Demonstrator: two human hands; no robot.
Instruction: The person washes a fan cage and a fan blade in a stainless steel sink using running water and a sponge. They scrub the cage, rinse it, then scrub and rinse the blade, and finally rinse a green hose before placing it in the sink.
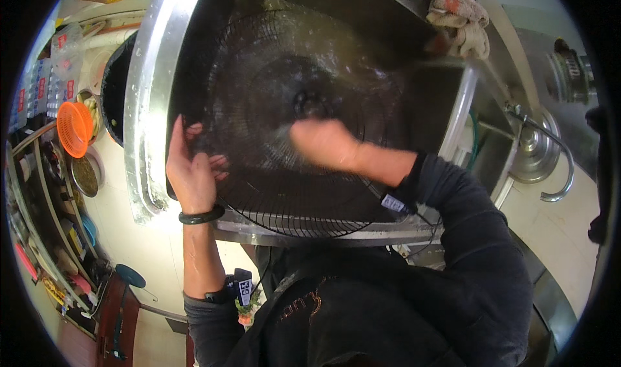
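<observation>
A round black wire fan guard [301,228] lies in a stainless steel sink [150,95], its near edge resting over the front rim. Its wires look wet, with a whitish wet smear near the middle. My left hand [194,173] holds the guard's left edge, fingers spread around the wires. A dark bangle [201,216] circles that wrist. Just below the guard's dark centre ring [313,102], my right hand [322,141] is curled and blurred by motion. Whether something is inside its fingers is hidden.
Knitted work gloves [461,25] lie on the sink's far right corner. To the right are a curved metal tap [565,168] and a metal lid [533,148]. On the left stand an orange plastic basket [75,129], a dark bin [116,90] and a loaded shelf rack [53,197].
</observation>
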